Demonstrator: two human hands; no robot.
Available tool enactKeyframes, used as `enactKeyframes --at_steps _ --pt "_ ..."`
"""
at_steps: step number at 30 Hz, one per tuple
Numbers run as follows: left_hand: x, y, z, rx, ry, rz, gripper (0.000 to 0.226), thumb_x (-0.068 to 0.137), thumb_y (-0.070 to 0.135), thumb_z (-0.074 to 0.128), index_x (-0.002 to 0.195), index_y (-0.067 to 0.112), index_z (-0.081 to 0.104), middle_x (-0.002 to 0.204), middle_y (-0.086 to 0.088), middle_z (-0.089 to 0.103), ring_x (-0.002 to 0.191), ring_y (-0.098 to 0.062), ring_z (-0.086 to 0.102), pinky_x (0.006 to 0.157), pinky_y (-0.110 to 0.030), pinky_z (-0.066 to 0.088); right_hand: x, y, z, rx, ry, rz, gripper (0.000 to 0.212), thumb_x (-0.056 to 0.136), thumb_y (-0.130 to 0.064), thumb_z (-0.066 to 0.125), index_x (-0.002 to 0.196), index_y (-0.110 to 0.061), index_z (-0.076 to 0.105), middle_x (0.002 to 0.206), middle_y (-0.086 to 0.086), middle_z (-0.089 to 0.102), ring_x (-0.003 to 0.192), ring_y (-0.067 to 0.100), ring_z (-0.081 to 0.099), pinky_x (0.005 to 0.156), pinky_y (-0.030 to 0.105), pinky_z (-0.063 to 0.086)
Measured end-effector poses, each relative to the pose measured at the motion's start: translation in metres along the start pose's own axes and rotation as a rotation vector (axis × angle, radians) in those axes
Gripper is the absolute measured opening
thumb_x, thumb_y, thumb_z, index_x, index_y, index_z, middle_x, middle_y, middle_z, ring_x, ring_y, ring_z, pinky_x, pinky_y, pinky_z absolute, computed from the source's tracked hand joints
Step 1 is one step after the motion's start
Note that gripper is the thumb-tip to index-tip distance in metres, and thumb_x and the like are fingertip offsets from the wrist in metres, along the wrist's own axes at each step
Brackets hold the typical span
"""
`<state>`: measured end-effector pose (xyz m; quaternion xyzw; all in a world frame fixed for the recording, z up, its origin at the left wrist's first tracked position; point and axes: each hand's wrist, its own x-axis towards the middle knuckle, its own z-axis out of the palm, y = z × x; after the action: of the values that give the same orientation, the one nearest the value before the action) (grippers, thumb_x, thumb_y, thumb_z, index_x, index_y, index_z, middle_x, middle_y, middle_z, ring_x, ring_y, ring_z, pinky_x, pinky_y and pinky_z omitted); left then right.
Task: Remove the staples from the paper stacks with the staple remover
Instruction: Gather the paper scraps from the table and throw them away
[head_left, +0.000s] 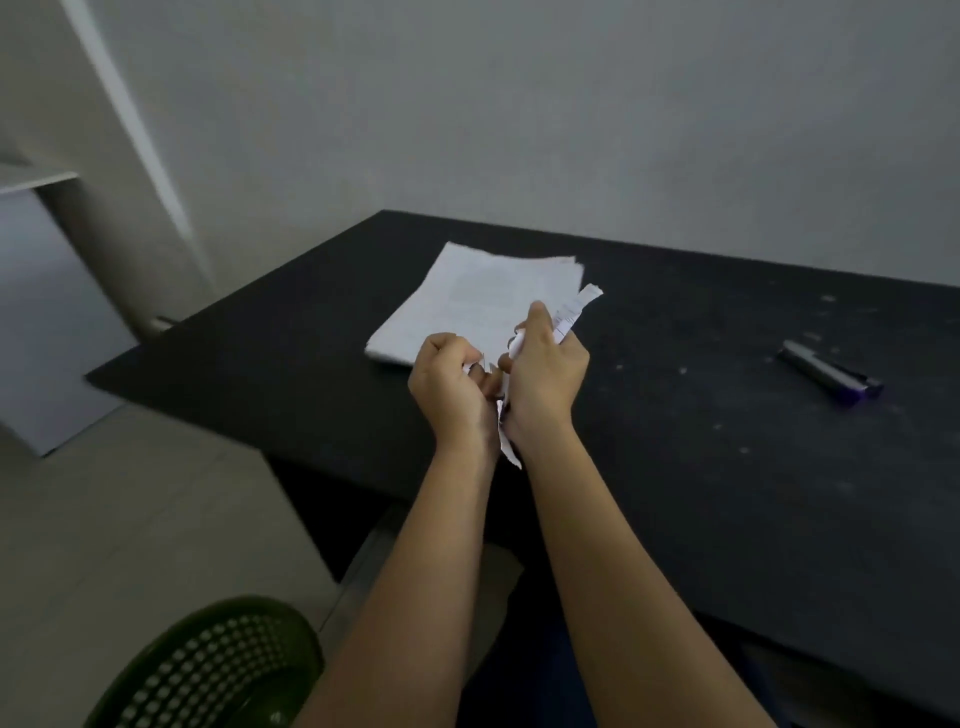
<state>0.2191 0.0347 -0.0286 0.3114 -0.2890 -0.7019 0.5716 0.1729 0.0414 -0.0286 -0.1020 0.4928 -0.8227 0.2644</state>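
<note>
White crumpled paper strip (569, 317) pinched between left hand (452, 384) and right hand (545, 371), fingers curled tight mid-frame, probably working a staple; stapler-like tool (831, 370) sits unused right.

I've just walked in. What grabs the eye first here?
Two hands, left hand and right hand, meet mid-frame, clutching a crumpled strip of paper above a black table. Behind them lies a white paper stack; far right rests a dark stapler-like tool.

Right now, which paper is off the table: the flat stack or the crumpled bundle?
The crumpled bundle: both hands grip it above the table. The flat stack lies on the tabletop behind them, untouched.
</note>
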Motion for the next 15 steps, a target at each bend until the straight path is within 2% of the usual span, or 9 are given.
enactKeyframes --at_steps 4,6,9,12,15 --pt "-0.018 0.026 -0.072 -0.025 0.068 0.126 0.031 0.071 -0.01 0.036 0.048 0.012 0.038 0.051 -0.003 0.033 0.042 -0.013 0.029 0.042 -0.019 0.024 -0.067 0.043 0.019 -0.001 -0.126 -0.004 0.037 0.088 -0.023 0.052 0.053 -0.017 0.043 0.043 -0.007 0.044 0.04 0.008 0.039 0.042 0.023 0.034" --pt "-0.022 0.036 -0.11 -0.069 0.116 0.174 0.034 0.071 -0.011 0.035 0.048 0.013 0.039 0.049 0.0 0.035 0.04 -0.011 0.032 0.04 -0.017 0.026 -0.099 0.068 0.028 -0.021 -0.176 -0.023 0.036 0.09 -0.025 0.054 0.056 -0.018 0.047 0.042 -0.008 0.046 0.04 0.005 0.043 0.041 0.02 0.037" --pt "-0.025 0.041 -0.166 -0.125 0.21 0.199 0.032 0.072 -0.01 0.037 0.05 0.013 0.036 0.043 0.005 0.037 0.039 -0.008 0.036 0.039 -0.015 0.028 -0.137 0.11 0.037 -0.103 -0.252 -0.057 0.037 0.089 -0.03 0.055 0.053 -0.024 0.048 0.045 -0.008 0.047 0.047 0.007 0.046 0.048 0.025 0.04" --pt "-0.025 0.034 -0.228 -0.104 0.368 0.189 0.029 0.073 -0.009 0.038 0.054 0.012 0.033 0.042 0.007 0.039 0.038 -0.006 0.038 0.038 -0.014 0.031 -0.169 0.167 0.037 -0.238 -0.3 0.022 0.036 0.086 -0.036 0.054 0.053 -0.021 0.048 0.043 -0.005 0.049 0.045 0.009 0.048 0.049 0.026 0.042" --pt "-0.021 0.014 -0.286 -0.076 0.572 0.097 0.031 0.074 -0.009 0.038 0.052 0.012 0.031 0.045 0.005 0.036 0.041 -0.007 0.034 0.041 -0.017 0.031 -0.185 0.226 0.029 -0.427 -0.31 0.118 0.038 0.088 -0.027 0.052 0.052 -0.016 0.048 0.041 -0.005 0.056 0.041 0.002 0.052 0.047 0.015 0.043"
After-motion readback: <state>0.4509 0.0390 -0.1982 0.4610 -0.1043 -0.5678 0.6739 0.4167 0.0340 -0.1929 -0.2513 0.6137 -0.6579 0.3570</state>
